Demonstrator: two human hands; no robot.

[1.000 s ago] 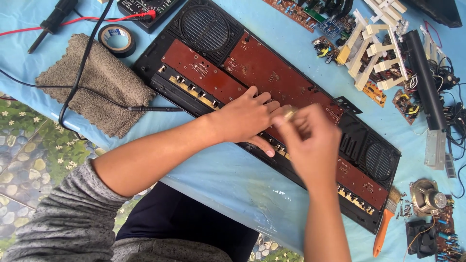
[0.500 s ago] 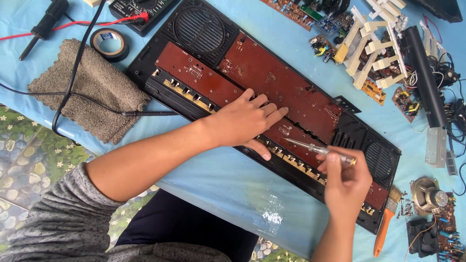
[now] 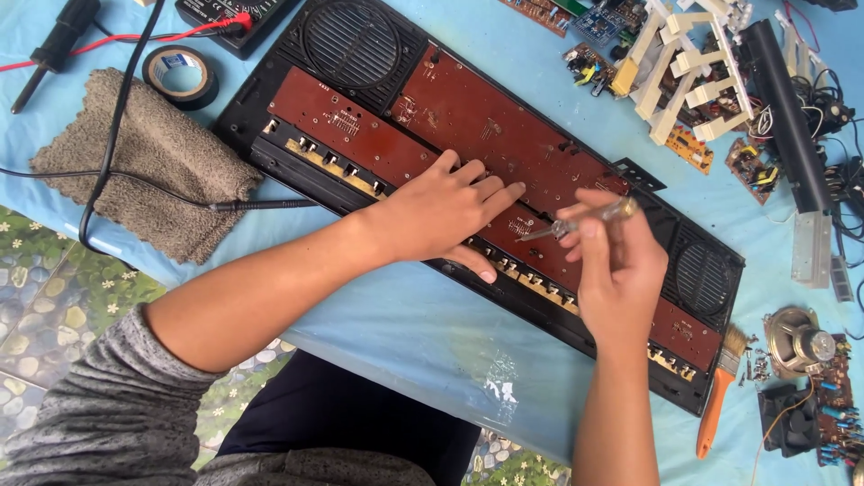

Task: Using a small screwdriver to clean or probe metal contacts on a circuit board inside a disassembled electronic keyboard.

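Note:
A long black keyboard housing (image 3: 270, 85) lies open, face down, across the blue table, with reddish-brown circuit boards (image 3: 468, 112) inside and round speaker grilles at both ends. My left hand (image 3: 441, 211) rests flat on the middle board, fingers spread. My right hand (image 3: 616, 265) grips a small screwdriver (image 3: 576, 220) with a clear handle. Its metal tip points left toward the board, just beside my left fingertips.
A grey cloth (image 3: 144, 166), a roll of black tape (image 3: 180, 72), a multimeter with probe leads (image 3: 225, 18) and a black cable lie at the left. An orange-handled brush (image 3: 720, 396), a loose speaker (image 3: 796, 342), small circuit boards and white plastic parts (image 3: 693, 63) sit at the right.
My right hand went from over my left hand down to the right, then back up left. The screwdriver now points at the board near my left fingertips. My left hand stayed put.

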